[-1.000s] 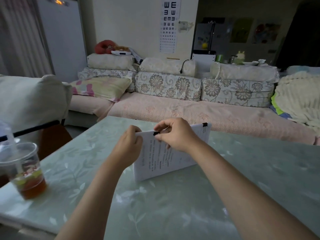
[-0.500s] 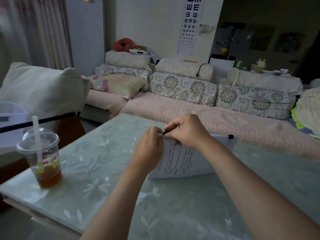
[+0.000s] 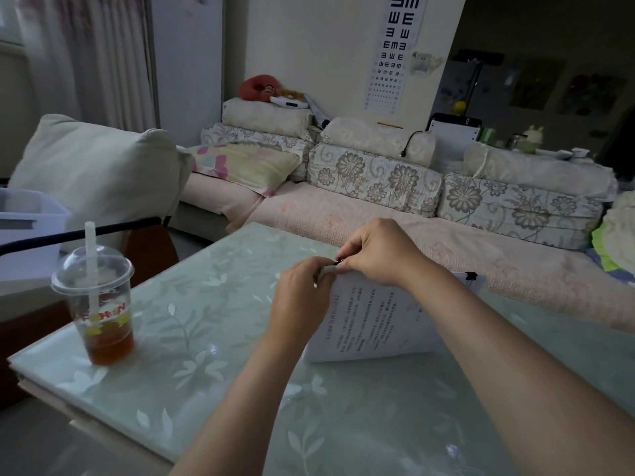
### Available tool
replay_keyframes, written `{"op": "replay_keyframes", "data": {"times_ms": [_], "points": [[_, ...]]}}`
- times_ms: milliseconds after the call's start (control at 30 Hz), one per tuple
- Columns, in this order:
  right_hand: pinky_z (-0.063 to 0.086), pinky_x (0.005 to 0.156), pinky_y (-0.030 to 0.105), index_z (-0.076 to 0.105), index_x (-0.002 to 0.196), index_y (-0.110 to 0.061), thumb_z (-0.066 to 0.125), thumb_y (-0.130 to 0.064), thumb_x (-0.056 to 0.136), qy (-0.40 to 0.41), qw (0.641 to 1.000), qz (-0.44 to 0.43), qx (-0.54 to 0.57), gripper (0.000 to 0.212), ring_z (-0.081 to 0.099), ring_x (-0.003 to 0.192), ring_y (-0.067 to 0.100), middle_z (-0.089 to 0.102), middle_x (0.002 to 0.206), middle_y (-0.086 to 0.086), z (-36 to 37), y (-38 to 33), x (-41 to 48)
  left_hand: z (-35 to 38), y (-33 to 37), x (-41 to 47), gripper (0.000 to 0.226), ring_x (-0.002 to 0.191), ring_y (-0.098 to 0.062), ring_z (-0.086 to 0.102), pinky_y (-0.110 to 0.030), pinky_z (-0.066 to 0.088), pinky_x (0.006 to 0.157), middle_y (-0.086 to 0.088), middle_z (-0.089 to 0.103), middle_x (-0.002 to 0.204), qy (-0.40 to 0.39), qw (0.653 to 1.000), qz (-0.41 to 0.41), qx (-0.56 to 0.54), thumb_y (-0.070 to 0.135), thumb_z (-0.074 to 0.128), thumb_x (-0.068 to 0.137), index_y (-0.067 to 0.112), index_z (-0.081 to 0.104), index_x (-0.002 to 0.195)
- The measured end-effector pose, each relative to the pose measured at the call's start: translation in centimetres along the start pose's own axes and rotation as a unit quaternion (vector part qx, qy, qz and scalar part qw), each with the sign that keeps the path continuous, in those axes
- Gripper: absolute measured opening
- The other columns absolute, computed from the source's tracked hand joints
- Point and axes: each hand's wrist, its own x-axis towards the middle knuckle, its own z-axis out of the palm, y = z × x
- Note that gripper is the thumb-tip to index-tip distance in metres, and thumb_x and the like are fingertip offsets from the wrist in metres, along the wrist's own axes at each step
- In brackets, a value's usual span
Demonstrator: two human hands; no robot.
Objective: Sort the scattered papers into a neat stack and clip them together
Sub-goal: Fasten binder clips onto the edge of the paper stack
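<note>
- Sofa (image 3: 343,218): pink cover and floral cushions, behind the bench.
- Bench (image 3: 192,338): pale green top with a leaf pattern.
- Paper stack (image 3: 371,324): printed sheets near the bench's middle, tilted, lower edge on the bench, top edge raised.
- Drink cup (image 3: 99,310): domed lid and straw, near the left corner, well apart from the stack.
- Right hand (image 3: 381,255): grip pinching a black clip (image 3: 338,259) at the stack's upper left corner.
- Left hand (image 3: 302,304): grip clamped on that same corner.
- Second black clip (image 3: 470,276): on the upper right corner.

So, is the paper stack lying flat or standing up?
Standing, tilted: the paper stack rests its lower edge on the table; left hand holds its top, right hand pinches a clip there.
</note>
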Motion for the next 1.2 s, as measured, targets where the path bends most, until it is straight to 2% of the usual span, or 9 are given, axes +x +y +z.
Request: {"op": "replay_keyframes", "data": {"times_ms": [200, 267, 400, 600, 767, 867, 1000, 1133, 1200], "points": [[0.054, 0.081, 0.025, 0.08, 0.089, -0.032, 0.082, -0.037, 0.075, -0.046, 0.998, -0.023, -0.033, 0.015, 0.065, 0.085, -0.002, 0.073, 0.084, -0.017, 0.1, 0.4, 0.0, -0.6, 0.1, -0.1, 0.014, 0.077, -0.004, 0.062, -0.023, 0.051, 0.071, 0.01, 0.072, 0.086, -0.003, 1.0, -0.016, 0.001, 0.025, 0.067, 0.089, 0.024, 0.075, 0.101], [0.049, 0.081, 0.018, 0.08, 0.094, -0.03, 0.078, -0.033, 0.082, -0.058, 0.998, -0.036, -0.002, 0.013, 0.065, 0.088, -0.005, 0.074, 0.089, -0.015, 0.0, 0.7, -0.4, -0.8, 0.3, -0.2, 0.014, 0.077, -0.003, 0.062, -0.021, 0.05, 0.071, 0.011, 0.072, 0.086, -0.006, 1.0, -0.019, 0.001, 0.024, 0.067, 0.088, 0.025, 0.074, 0.1], [0.052, 0.082, 0.017, 0.082, 0.091, -0.023, 0.077, -0.017, 0.084, -0.016, 0.998, -0.052, 0.036, 0.011, 0.067, 0.084, -0.004, 0.077, 0.085, -0.011, 0.1, 1.4, -0.7, -0.9, 0.3, -0.1, 0.014, 0.076, 0.003, 0.063, -0.02, 0.053, 0.071, 0.014, 0.071, 0.082, -0.006, 0.995, -0.08, -0.051, 0.028, 0.073, 0.083, 0.025, 0.073, 0.096], [0.054, 0.081, 0.016, 0.082, 0.091, -0.02, 0.08, -0.017, 0.081, -0.027, 0.997, -0.075, 0.021, 0.01, 0.068, 0.082, -0.004, 0.077, 0.087, -0.009, 0.1, 0.8, -0.2, -1.5, 0.5, -0.2, 0.007, 0.074, -0.01, 0.071, -0.04, 0.059, 0.075, 0.008, 0.074, 0.074, -0.027, 0.968, -0.161, -0.189, 0.021, 0.08, 0.077, 0.025, 0.078, 0.082], [0.052, 0.085, 0.019, 0.082, 0.092, -0.025, 0.08, -0.023, 0.082, -0.052, 0.996, -0.032, 0.065, 0.011, 0.068, 0.087, -0.005, 0.077, 0.087, -0.012, 0.9, 1.9, 0.1, -2.2, 0.7, 0.1, 0.01, 0.075, -0.026, 0.073, -0.046, 0.06, 0.074, -0.003, 0.075, 0.074, -0.047, 0.942, -0.205, -0.263, 0.003, 0.08, 0.075, 0.01, 0.077, 0.082], [0.052, 0.082, 0.019, 0.082, 0.094, -0.023, 0.078, -0.022, 0.084, -0.066, 0.993, -0.027, 0.097, 0.01, 0.068, 0.085, -0.004, 0.077, 0.086, -0.011, 1.3, 2.6, -0.1, -2.3, 0.7, 0.1, 0.011, 0.072, -0.022, 0.073, -0.043, 0.061, 0.073, -0.002, 0.075, 0.074, -0.071, 0.944, -0.199, -0.254, 0.003, 0.081, 0.074, 0.01, 0.077, 0.081], [0.049, 0.076, 0.02, 0.079, 0.093, -0.029, 0.073, -0.029, 0.088, -0.074, 0.994, -0.042, 0.061, 0.008, 0.064, 0.083, -0.003, 0.074, 0.086, -0.015, 1.7, 2.9, -0.6, -1.9, 0.7, -0.2, 0.011, 0.071, -0.012, 0.072, -0.038, 0.06, 0.074, 0.006, 0.075, 0.073, -0.064, 0.962, -0.163, -0.21, 0.01, 0.08, 0.077, 0.02, 0.077, 0.08], [0.053, 0.076, 0.019, 0.075, 0.092, -0.025, 0.067, -0.027, 0.094, 0.022, 0.979, -0.022, 0.199, 0.009, 0.067, 0.077, 0.001, 0.075, 0.088, -0.008, 1.9, 3.2, -1.4, -1.8, 0.8, -0.1, 0.013, 0.073, -0.002, 0.067, -0.03, 0.057, 0.075, 0.01, 0.073, 0.075, -0.042, 0.979, -0.123, -0.156, 0.015, 0.079, 0.078, 0.026, 0.075, 0.082], [0.053, 0.073, 0.021, 0.079, 0.087, -0.022, 0.071, -0.023, 0.09, 0.034, 0.983, -0.005, 0.181, 0.009, 0.067, 0.074, 0.002, 0.075, 0.08, -0.006, 2.0, 3.5, -1.1, -1.7, 0.8, -0.3, 0.012, 0.073, 0.001, 0.066, -0.026, 0.055, 0.074, 0.012, 0.073, 0.076, -0.038, 0.983, -0.108, -0.141, 0.015, 0.079, 0.077, 0.025, 0.075, 0.084]]}}
